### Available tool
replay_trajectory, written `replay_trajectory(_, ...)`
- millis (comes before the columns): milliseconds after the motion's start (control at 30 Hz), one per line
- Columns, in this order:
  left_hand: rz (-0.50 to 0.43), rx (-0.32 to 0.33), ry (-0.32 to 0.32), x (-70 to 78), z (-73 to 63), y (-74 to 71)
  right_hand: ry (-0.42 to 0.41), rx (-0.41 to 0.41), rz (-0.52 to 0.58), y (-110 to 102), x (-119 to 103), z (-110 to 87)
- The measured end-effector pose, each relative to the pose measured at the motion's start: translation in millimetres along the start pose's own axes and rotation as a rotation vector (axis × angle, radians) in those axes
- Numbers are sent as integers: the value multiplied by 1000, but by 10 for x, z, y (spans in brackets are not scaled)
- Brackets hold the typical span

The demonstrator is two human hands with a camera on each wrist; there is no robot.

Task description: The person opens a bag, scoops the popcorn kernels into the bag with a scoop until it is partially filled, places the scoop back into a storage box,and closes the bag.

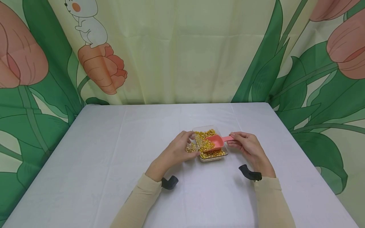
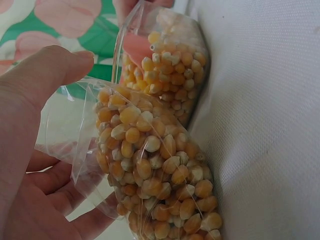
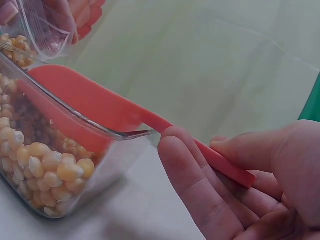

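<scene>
A clear rectangular container [image 1: 212, 160] of yellow corn kernels stands on the table. My right hand [image 1: 251, 150] pinches the handle of a pink scoop [image 1: 218, 141] between thumb and fingers. The scoop's bowl dips into the container, kernels in and around it, as the right wrist view also shows. Against the container's left side, my left hand [image 1: 177, 148] holds a clear plastic bag [image 2: 155, 165] by its mouth. Thumb and fingers lie on opposite sides of the mouth, which stands apart. Kernels fill the bag's lower part, and it rests on the cloth.
A white cloth covers the table [image 1: 137, 136]. Behind it hangs a curtain [image 1: 182, 63] printed with tulips, leaves and a rabbit on a carrot. Black curved pieces [image 1: 250, 173] are strapped at both wrists.
</scene>
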State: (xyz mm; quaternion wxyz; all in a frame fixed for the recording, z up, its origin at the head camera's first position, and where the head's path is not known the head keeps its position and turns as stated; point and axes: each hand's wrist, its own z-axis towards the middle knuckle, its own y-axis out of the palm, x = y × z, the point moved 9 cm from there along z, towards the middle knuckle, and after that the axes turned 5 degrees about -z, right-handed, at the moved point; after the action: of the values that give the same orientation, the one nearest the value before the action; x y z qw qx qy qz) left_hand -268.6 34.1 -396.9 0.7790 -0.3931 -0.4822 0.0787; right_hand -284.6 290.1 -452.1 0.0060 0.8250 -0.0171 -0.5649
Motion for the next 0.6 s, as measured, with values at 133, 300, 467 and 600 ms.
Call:
replay_trajectory(133, 2, 4, 8, 4, -2, -1, -3, -16, 56, -6, -3, -14)
replay_trajectory(300, -1, 3, 10, 2, 0, 3, 6, -5, 86, -32, -8, -28)
replay_trajectory(467, 5, 6, 16, 7, 0, -1, -14, -9, 116, -40, -39, -39)
replay_trajectory(600, 2, 5, 19, 4, 4, 4, -30, -16, 152, -45, -68, -52)
